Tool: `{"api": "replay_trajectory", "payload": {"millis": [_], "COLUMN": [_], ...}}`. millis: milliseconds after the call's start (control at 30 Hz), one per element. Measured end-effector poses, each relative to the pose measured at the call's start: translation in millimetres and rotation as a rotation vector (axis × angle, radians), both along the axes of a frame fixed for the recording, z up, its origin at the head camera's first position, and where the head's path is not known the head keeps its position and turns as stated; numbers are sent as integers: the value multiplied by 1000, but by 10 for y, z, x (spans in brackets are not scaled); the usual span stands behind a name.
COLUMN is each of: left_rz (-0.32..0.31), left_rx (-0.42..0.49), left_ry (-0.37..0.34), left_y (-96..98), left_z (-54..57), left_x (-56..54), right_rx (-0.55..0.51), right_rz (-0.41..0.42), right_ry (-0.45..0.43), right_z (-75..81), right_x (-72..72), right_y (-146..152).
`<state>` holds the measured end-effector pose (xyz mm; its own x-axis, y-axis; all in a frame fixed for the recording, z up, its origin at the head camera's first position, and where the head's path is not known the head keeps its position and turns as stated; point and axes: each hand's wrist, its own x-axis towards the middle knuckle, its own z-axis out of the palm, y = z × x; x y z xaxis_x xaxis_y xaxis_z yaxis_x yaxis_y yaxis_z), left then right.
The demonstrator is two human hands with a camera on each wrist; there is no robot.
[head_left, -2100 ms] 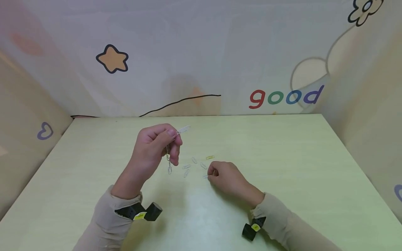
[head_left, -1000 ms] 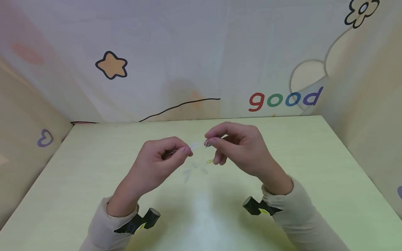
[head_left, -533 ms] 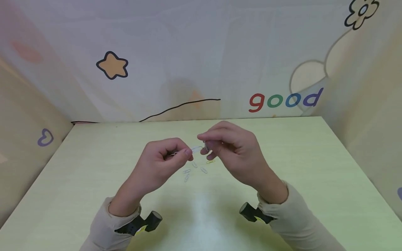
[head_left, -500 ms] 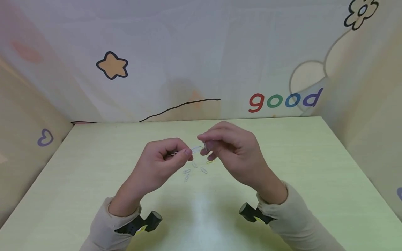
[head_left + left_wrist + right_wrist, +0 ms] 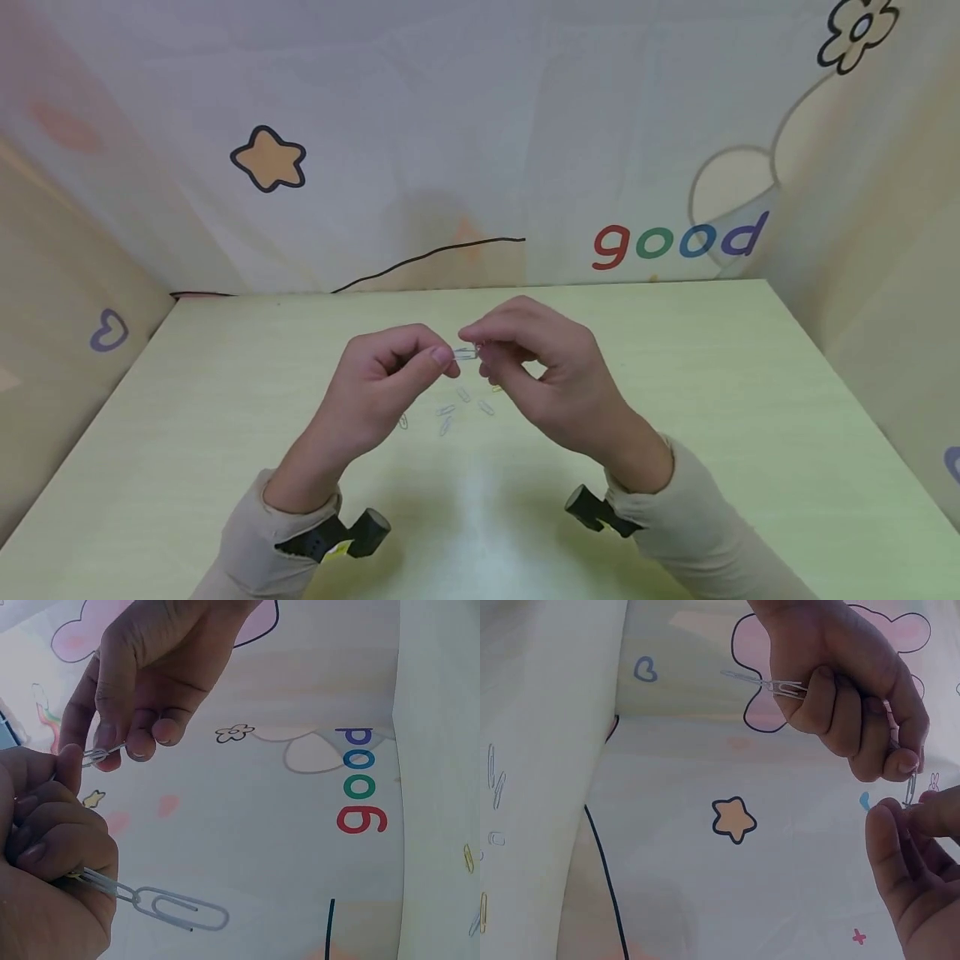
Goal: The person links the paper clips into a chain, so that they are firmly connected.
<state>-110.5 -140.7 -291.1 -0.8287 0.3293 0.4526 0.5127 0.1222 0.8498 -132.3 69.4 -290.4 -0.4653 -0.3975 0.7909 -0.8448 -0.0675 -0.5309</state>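
Observation:
My left hand grips a chain of paper clips. Between its thumb and forefinger the end paper clip points right. The chain's other end, a silver clip linked to another, dangles below the curled fingers in the left wrist view; the links inside the fist are hidden. With thumb and forefinger my right hand pinches a small paper clip right at the tip of the end clip. The fingertips mostly cover it, so whether the two are hooked together I cannot tell.
Below the hands, several loose silver paper clips lie on the pale table. A yellow paper clip lies there too, partly covered by the right hand. Behind the table stands a printed backdrop.
The right hand picked a paper clip off the table and brought it up to the chain. Lately it has moved slightly left, closing the gap between the hands. The chain's loose end shows below the left hand.

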Motion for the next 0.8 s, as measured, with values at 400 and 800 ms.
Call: {"api": "replay_trajectory", "payload": {"millis": [400,800], "left_rz": [-131,-511], "left_rx": [92,106], "left_ry": [-49,-282], "left_y": [-57,29], "left_z": [-62,-249], "left_x": [-98,-188], "right_rx": [64,82], "right_rz": [-126,-41], "right_ry": [-49,-75], "right_z": [47,98], "right_x": [-18,75], "right_y": [112,159]}}
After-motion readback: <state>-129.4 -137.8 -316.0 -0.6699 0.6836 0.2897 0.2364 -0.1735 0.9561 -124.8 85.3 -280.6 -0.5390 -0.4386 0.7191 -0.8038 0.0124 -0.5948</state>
